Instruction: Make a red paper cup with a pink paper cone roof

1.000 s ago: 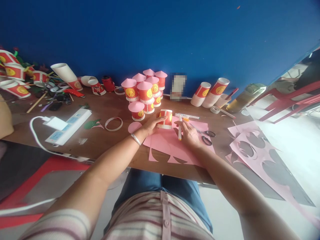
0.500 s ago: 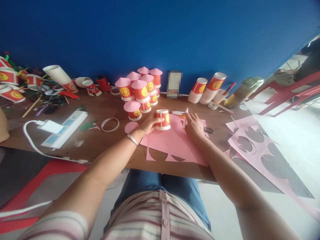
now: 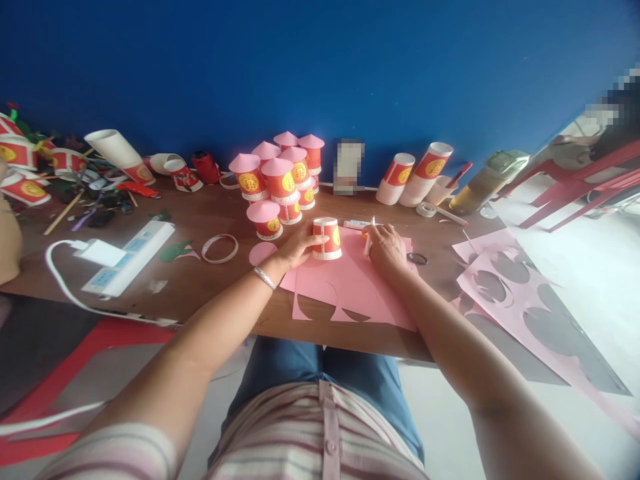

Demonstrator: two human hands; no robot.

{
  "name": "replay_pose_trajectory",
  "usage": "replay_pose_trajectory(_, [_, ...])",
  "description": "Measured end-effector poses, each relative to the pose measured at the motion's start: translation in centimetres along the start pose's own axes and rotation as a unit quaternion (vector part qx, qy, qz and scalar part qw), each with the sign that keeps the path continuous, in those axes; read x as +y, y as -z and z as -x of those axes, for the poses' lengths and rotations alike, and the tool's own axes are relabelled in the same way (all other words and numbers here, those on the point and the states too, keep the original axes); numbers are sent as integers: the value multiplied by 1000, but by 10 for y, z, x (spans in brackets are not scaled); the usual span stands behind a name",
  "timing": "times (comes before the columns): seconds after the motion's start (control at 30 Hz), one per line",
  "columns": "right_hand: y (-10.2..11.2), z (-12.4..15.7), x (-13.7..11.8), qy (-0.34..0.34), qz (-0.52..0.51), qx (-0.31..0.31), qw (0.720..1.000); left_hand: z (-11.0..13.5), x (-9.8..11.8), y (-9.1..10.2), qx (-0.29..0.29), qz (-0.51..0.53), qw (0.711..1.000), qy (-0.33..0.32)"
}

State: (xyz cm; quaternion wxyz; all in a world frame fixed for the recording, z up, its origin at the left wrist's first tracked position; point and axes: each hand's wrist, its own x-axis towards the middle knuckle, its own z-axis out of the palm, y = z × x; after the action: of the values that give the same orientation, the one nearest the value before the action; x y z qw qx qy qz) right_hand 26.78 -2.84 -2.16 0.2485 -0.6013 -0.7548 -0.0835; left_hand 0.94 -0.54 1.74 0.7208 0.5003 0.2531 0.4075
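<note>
My left hand (image 3: 299,246) is closed around the side of an upside-down red and white paper cup (image 3: 327,240) with a yellow emblem. The cup stands on pink paper (image 3: 350,287) that has round cut-outs along its near edge. To its right, my right hand (image 3: 386,245) is curled low over the paper. A slim white and orange object (image 3: 367,244) shows at its fingertips; its exact kind is unclear. Just beyond the fingers lies a white tube (image 3: 355,225). A pink paper disc (image 3: 263,253) rests left of my left hand.
Behind stand several cups with pink cone tops (image 3: 280,168). Stacked cups (image 3: 425,175), a tape roll (image 3: 426,209) and a bottle (image 3: 490,181) are at the back right. A power strip (image 3: 129,257) lies left. Cut pink scraps (image 3: 520,307) hang at the right edge.
My right hand has shifted very slightly, and less of the white and orange object shows below its fingers. My left hand stays on the cup, with little movement.
</note>
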Motion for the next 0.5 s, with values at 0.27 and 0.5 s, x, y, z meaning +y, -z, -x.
replay_pose_trajectory(0.27, [9, 5, -5, -18, -40, 22, 999, -1, -4, 2, -9, -15, 1000, -24])
replay_pose_trajectory(0.5, [31, 7, -18, -26, -239, 74, 968, 1, -3, 6, -31, -13, 999, -4])
